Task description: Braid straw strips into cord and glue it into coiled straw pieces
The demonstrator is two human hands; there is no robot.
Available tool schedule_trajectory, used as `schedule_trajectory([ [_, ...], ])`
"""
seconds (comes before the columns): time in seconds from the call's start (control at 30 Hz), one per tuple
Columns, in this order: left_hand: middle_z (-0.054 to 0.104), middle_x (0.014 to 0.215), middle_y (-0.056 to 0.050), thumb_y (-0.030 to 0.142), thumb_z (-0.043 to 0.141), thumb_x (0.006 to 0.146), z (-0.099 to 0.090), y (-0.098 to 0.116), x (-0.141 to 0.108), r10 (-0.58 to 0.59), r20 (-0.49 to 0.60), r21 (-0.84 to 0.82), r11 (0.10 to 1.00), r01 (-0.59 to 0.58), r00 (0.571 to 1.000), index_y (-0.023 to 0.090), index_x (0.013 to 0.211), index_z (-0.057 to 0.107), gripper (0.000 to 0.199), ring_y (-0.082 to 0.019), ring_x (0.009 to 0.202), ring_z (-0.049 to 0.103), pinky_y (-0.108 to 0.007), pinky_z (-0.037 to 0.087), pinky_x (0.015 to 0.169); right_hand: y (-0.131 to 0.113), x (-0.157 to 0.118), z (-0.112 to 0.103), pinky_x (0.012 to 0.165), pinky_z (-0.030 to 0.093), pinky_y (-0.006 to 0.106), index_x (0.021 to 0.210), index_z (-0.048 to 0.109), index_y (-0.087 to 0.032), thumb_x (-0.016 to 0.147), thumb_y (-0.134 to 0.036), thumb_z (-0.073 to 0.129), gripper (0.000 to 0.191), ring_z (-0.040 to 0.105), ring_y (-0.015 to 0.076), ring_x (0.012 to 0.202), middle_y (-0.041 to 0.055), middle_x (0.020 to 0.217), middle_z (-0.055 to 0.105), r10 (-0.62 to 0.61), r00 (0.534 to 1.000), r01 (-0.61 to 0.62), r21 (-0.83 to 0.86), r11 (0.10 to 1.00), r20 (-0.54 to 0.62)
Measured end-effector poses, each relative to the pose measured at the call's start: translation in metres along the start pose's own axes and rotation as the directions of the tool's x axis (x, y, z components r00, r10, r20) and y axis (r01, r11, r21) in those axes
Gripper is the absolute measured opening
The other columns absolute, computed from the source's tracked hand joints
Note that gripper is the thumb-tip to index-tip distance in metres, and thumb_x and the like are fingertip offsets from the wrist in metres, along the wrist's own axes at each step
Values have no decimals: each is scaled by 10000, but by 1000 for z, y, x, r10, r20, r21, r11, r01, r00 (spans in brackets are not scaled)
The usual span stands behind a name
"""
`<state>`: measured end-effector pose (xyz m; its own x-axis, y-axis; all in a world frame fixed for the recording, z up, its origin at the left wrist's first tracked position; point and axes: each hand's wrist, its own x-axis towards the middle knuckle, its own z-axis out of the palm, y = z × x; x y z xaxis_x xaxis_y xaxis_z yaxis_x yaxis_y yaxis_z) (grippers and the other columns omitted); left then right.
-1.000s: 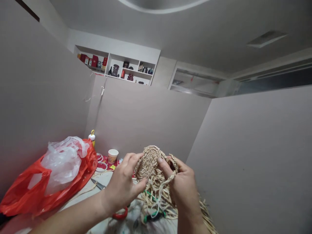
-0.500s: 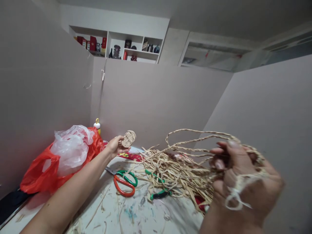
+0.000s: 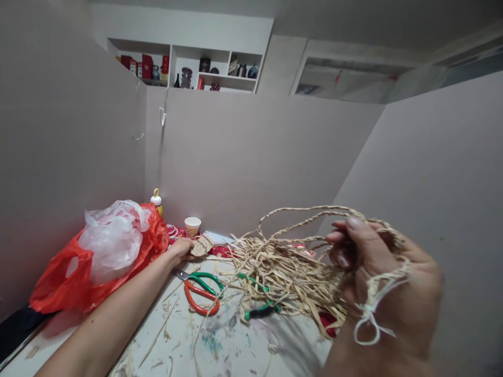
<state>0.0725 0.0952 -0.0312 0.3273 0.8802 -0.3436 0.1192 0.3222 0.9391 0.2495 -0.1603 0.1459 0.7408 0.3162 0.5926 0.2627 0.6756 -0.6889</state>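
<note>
Head view, the only one: left hand (image 3: 184, 250) out toward the far side of the counter (image 3: 236, 351), gripping a small coiled woven piece (image 3: 202, 245) by one edge, just in front of a paper cup (image 3: 192, 226); hard to tell whether resting on the counter or held clear of it. Well apart, nearer the camera and raised: right hand (image 3: 377, 262), fingers curled around a braided cord (image 3: 306, 209), with long loops extending over a heap of loose straw (image 3: 286, 267) and a white string (image 3: 368, 314) knotted in a bow by the wrist. Between left forearm and heap, scissors (image 3: 200, 290) with one red and one green handle, lying unused; partly beneath the straw, a green-and-black tool (image 3: 263, 311), kind unclear. By the look of it, work only partway along: one piece already coiled into shape, a good length of cord already braided, yet plenty of straw unbraided and the cord loops not coiled. Impossible to see any join between cord and coiled piece.
</note>
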Motion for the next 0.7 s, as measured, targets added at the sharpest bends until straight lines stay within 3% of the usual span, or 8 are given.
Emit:
schedule_trajectory([
  [0.2, 575, 1205, -99, 327, 561, 900, -15, 9, -16, 121, -114, 210, 973, -95, 986, 156, 1207, 548, 352, -224, 1019, 598, -429, 521, 847, 1, -2, 4, 384, 317, 152, 655, 674, -153, 659, -312, 805, 206, 486, 62, 472, -4, 572, 608, 183, 966, -181, -27, 983, 183],
  [0.33, 580, 1205, -100, 322, 559, 901, -13, 31, -39, 289, -80, 222, 938, -266, 954, 171, 1176, 569, 314, -217, 1026, 595, -410, 515, 853, 7, -3, 7, 388, 343, 140, 657, 666, -148, 632, -336, 824, 247, 527, 76, 501, 12, 592, 623, 243, 943, -246, -16, 969, 225],
  [0.47, 672, 1057, -122, 356, 650, 815, 13, 55, -72, 420, 86, 136, 893, -428, 903, 150, 951, 662, 247, -234, 999, 620, -255, 492, 744, 19, -1, 9, 346, 264, 158, 667, 665, -141, 646, -379, 806, 277, 404, 46, 404, 0, 561, 602, 277, 908, -276, -48, 960, 315],
  [0.57, 708, 988, -104, 465, 641, 794, 34, 65, -104, 462, 285, 28, 872, -489, 840, 151, 1002, 672, 378, -189, 836, 660, -246, 490, 686, 28, -2, 12, 350, 235, 171, 682, 664, -142, 668, -401, 787, 287, 374, 46, 388, -4, 550, 595, 322, 871, -315, -81, 946, 372],
  [0.6, 709, 989, -103, 495, 630, 796, 39, 66, -114, 461, 382, -28, 872, -488, 801, 153, 1034, 669, 419, -175, 827, 665, -252, 493, 715, 31, -2, 13, 353, 234, 174, 689, 664, -142, 674, -408, 780, 290, 372, 47, 388, -3, 551, 596, 336, 857, -328, -89, 940, 389],
  [0.63, 702, 996, -105, 504, 635, 791, 42, 67, -123, 447, 512, -135, 885, -445, 734, 151, 1078, 655, 455, -162, 817, 664, -258, 492, 735, 34, -3, 14, 356, 234, 176, 697, 664, -141, 683, -416, 771, 295, 369, 48, 387, -4, 551, 595, 347, 843, -339, -95, 936, 410],
  [0.7, 688, 857, -57, 474, 700, 747, 46, 67, -136, 448, 589, -240, 892, -383, 673, 154, 1069, 647, 458, -123, 705, 645, -231, 479, 667, 39, -4, 17, 361, 236, 178, 711, 658, -142, 696, -429, 755, 303, 362, 47, 384, -9, 550, 592, 363, 814, -357, -103, 928, 453],
])
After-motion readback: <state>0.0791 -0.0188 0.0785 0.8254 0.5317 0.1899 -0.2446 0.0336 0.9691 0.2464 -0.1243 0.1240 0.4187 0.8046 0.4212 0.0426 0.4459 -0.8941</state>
